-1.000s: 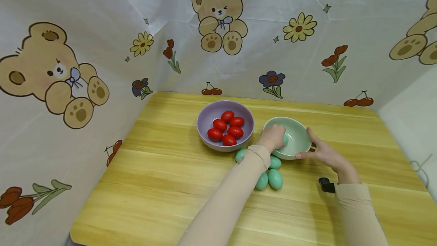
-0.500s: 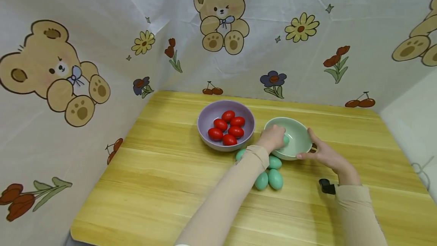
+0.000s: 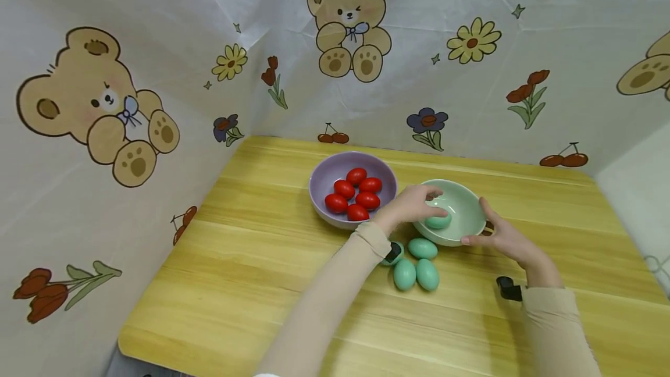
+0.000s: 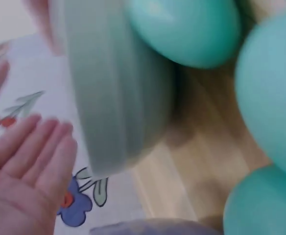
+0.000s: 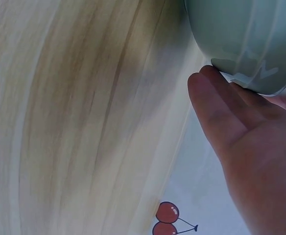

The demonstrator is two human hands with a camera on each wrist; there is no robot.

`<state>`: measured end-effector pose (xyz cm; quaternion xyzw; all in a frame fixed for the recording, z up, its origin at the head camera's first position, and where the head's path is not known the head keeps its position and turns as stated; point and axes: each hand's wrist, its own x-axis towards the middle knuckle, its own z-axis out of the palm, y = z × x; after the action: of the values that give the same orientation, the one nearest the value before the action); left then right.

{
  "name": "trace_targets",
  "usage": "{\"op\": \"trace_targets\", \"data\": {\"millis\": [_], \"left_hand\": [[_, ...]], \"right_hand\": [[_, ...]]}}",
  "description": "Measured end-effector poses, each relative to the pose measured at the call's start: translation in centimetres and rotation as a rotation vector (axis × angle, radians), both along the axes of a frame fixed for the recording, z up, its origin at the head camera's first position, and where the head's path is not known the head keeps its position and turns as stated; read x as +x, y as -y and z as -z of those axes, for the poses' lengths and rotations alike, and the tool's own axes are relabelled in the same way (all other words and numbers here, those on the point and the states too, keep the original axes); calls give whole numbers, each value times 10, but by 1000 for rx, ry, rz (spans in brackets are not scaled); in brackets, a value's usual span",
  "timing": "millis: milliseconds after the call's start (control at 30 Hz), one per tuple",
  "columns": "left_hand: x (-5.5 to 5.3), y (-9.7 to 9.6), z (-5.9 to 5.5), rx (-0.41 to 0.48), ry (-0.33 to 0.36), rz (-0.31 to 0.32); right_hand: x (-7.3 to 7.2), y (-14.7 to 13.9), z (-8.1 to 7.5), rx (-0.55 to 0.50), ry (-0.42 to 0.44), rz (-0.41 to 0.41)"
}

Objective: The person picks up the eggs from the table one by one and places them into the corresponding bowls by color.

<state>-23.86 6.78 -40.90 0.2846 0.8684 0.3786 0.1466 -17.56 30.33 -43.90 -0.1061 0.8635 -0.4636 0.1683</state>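
Note:
A pale green bowl (image 3: 463, 208) stands on the table with a mint green egg (image 3: 438, 220) inside it. Over the bowl's left rim reaches my left hand (image 3: 410, 205), its thumb and fingers spread apart just above that egg. Nothing lies between the straight fingers (image 4: 45, 156) in the left wrist view. My right hand (image 3: 506, 241) holds the bowl's right side, thumb at the near rim and forefinger further back. In the right wrist view its fingertips (image 5: 199, 81) meet the bowl's outer wall. Several more mint green eggs (image 3: 427, 275) lie in front of the bowl.
A purple bowl (image 3: 320, 182) with several red eggs (image 3: 368, 201) stands left of the green one. The wooden table (image 3: 235, 260) runs back to a hanging white cloth (image 3: 282, 4) printed with bears and flowers. Black wrist mounts (image 3: 509, 288) stick out by both sleeves.
My left hand has let go of the green egg, which now rests in the green bowl, and has drawn back left with its fingers spread. The right hand keeps its hold.

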Motion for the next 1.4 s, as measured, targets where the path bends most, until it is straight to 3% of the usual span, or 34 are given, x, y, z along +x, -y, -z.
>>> {"op": "trace_targets", "data": {"millis": [133,300,433,600,767,1067,1400], "left_hand": [[10,26,-6,209,129,54],[26,61,-7,297,125,79],[40,83,1,268,86,93],[58,104,14,193,29,61],[70,114,30,205,-40,50],[76,118,56,202,-115,17],[78,112,60,135,-143,4]], "right_hand": [[-1,1,1,8,5,-5],[-4,1,0,6,-1,-22],[-4,-2,-2,13,0,-22],[-4,-2,-2,35,4,-25],[-4,-3,-2,36,6,-16],[-5,-3,-2,48,15,-14],[-3,-4,-5,63,15,-15]]}}
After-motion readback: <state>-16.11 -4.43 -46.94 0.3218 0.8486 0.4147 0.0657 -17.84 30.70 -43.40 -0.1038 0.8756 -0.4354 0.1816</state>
